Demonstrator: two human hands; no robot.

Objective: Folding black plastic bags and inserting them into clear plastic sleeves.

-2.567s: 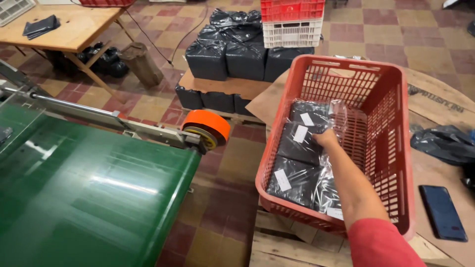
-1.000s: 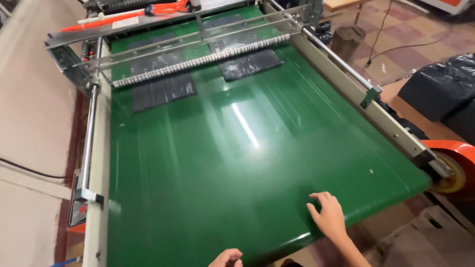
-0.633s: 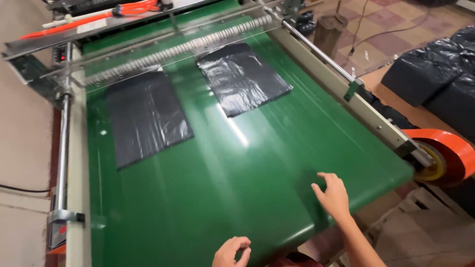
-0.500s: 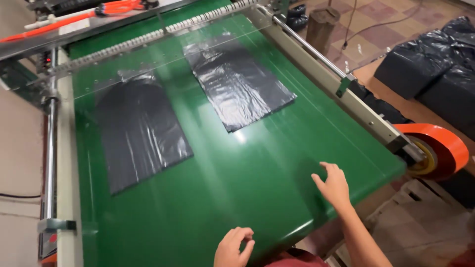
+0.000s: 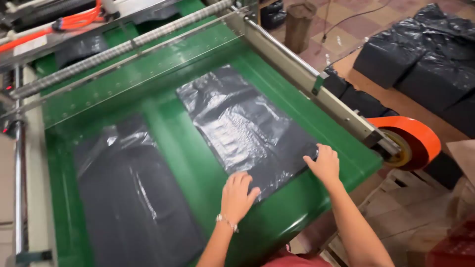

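Observation:
Two flat black plastic bags lie on a green conveyor belt point(image 5: 198, 163). The right bag point(image 5: 242, 126) reaches toward the belt's near end. My left hand point(image 5: 236, 195) rests flat on that bag's near left corner, fingers spread. My right hand point(image 5: 324, 163) presses on its near right corner, close to the belt's right side. The left bag point(image 5: 133, 198) lies beside it, untouched, and runs down to the bottom of the view.
A metal side rail point(image 5: 307, 81) borders the belt on the right, ending at an orange roller point(image 5: 413, 141). A roller bar and clear guard point(image 5: 123, 49) cross the far end. Stacks of black bag bundles point(image 5: 425, 64) sit on the floor at right.
Both bags have travelled along the belt toward me. My hands moved from the bare belt edge onto the near end of the right bag.

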